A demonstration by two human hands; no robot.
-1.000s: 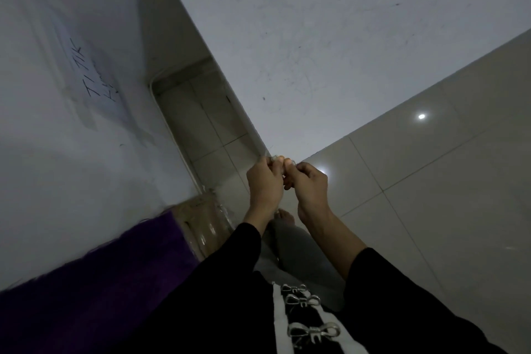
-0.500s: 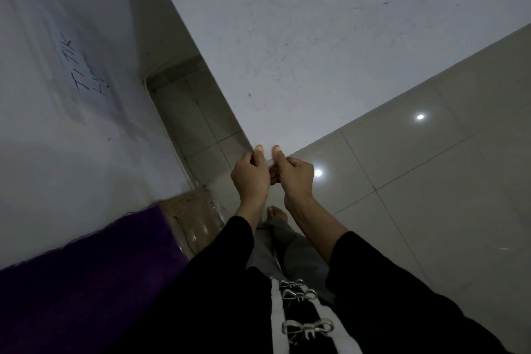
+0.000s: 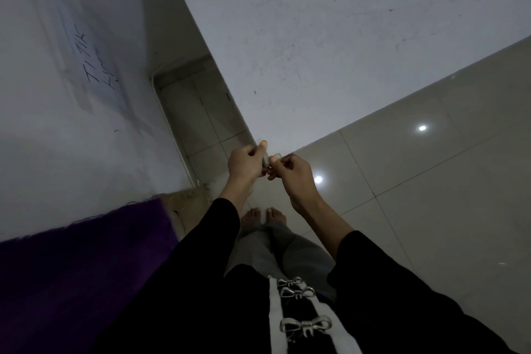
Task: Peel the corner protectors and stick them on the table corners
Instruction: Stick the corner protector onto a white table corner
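Table corner point(image 3: 277, 130): hands point(image 3: 244, 163) point(image 3: 293, 176) together on protector point(image 3: 273, 157).

Fingers point(image 3: 262, 147) of the left hand point(image 3: 244, 164) hide most of the tiny corner protector point(image 3: 267, 160).

**One Word in Pen**

Up and to the left of where the left hand point(image 3: 244, 162) and right hand point(image 3: 293, 172) pinch together, a sheet of paper point(image 3: 94, 66) lies on a white surface point(image 3: 43, 152). It says "TITIK" in dark pen. The line under it is too scribbly to read.
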